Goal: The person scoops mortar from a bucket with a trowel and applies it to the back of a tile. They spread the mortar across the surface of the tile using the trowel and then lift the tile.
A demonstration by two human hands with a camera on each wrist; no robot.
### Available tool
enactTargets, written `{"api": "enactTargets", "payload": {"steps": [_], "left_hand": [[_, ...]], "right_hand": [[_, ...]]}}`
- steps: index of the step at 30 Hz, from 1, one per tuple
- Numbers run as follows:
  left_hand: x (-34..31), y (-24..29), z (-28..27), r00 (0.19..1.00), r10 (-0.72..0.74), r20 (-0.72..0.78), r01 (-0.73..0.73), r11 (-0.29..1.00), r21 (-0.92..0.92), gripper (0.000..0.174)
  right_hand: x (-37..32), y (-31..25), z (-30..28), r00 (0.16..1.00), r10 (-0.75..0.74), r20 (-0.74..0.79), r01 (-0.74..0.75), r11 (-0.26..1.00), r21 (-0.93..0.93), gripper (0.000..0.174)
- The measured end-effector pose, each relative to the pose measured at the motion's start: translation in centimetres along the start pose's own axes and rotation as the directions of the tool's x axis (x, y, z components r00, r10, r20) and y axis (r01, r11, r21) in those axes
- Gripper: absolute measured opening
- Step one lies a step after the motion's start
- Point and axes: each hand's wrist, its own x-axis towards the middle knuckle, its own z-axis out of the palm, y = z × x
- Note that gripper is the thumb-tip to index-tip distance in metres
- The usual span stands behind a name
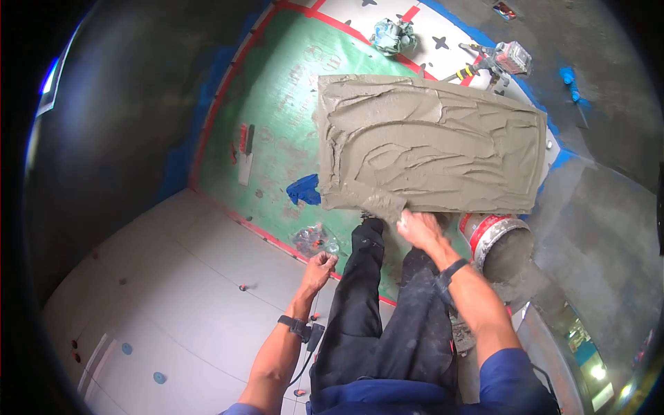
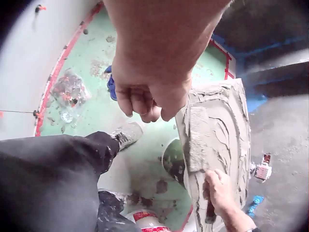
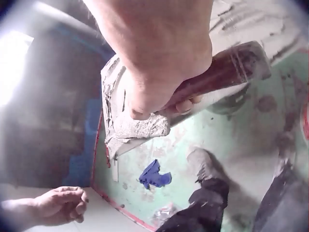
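Mortar (image 1: 443,149), grey-brown and ridged, coats a rectangular slab (image 1: 484,211) right of the upper centre. At its lower edge our right hand (image 1: 422,229) is clamped on the dark reddish handle (image 3: 227,66) of a mortar-smeared flat trowel (image 1: 377,200); our left hand (image 1: 320,268), lower centre, hangs loosely curled, gripping nothing.

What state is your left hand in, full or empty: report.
Empty, it appears: the left hand has loosely curled fingers, with nothing visible in them in any view.
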Motion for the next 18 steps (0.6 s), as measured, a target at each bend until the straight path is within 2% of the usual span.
{"api": "enactTargets", "payload": {"steps": [2,3,4,6,7,8,9,10,11,12,14,16,17,18], "left_hand": [[0.4,-1.2,0.4,0.999,-0.02,-0.025,0.02,1.0,-0.003,0.025],[0.4,-1.8,0.2,0.999,-0.034,-0.007,0.034,0.998,-0.043,0.026],[0.3,-2.8,0.0,0.999,-0.044,0.005,0.044,0.998,-0.046,0.026],[0.4,-4.6,-0.7,0.999,-0.037,-0.019,0.036,0.998,-0.052,0.021],[0.4,-5.3,-1.2,0.998,-0.051,-0.033,0.05,0.998,-0.023,0.023],[0.1,-5.3,-1.6,0.999,-0.047,-0.022,0.047,0.998,-0.03,0.023],[-0.3,-5.2,-1.9,0.996,-0.082,-0.034,0.082,0.996,-0.024,0.023],[-0.6,-5.0,-2.2,0.992,-0.117,-0.045,0.116,0.993,-0.014,0.024],[-0.8,-5.0,-2.5,0.993,-0.109,-0.037,0.109,0.994,-0.017,0.024],[-1.1,-5.1,-2.7,0.99,-0.128,-0.062,0.127,0.992,-0.009,0.024],[-0.6,-4.7,-3.3,0.986,-0.142,-0.085,0.142,0.99,-0.002,0.024],[-0.5,-4.0,-3.4,0.989,-0.113,-0.098,0.114,0.994,0.005,0.024],[-0.3,-3.6,-3.4,0.99,-0.107,-0.091,0.109,0.994,0.015,0.023],[0.0,-3.5,-3.2,0.99,-0.111,-0.083,0.113,0.993,0.019,0.023]], "right_hand": [[2.0,3.0,-1.0,0.985,-0.055,-0.164,0.036,0.993,-0.116,0.032],[2.7,4.0,-2.6,0.971,0.001,-0.237,-0.028,0.993,-0.112,0.03],[3.0,4.9,-4.3,0.956,0.129,-0.263,-0.152,0.986,-0.066,0.032],[2.6,7.5,-4.5,0.844,0.3,-0.445,-0.3,0.951,0.073,0.031],[1.9,7.8,-3.1,0.834,0.447,-0.323,-0.272,0.843,0.464,0.03],[0.4,8.2,-1.5,0.83,0.534,-0.158,-0.229,0.586,0.777,0.03],[-1.4,7.0,-1.0,0.855,0.518,-0.01,-0.248,0.426,0.87,0.031],[-2.9,7.0,0.6,0.892,0.446,0.072,-0.295,0.454,0.841,0.031],[-4.1,8.6,2.8,0.947,0.321,0.004,-0.241,0.701,0.671,0.031],[-5.2,8.4,2.1,0.972,0.151,-0.181,-0.095,0.954,0.283,0.032],[-6.4,9.4,-0.4,0.961,0.277,-0.001,-0.276,0.96,0.048,0.034],[-6.4,13.2,-0.9,0.914,0.357,-0.194,-0.364,0.931,0.0,0.034],[-6.3,15.1,-1.1,0.846,0.445,-0.295,-0.438,0.894,0.094,0.034],[-6.2,13.9,-3.9,0.76,0.569,-0.313,-0.562,0.818,0.123,0.034]]}}
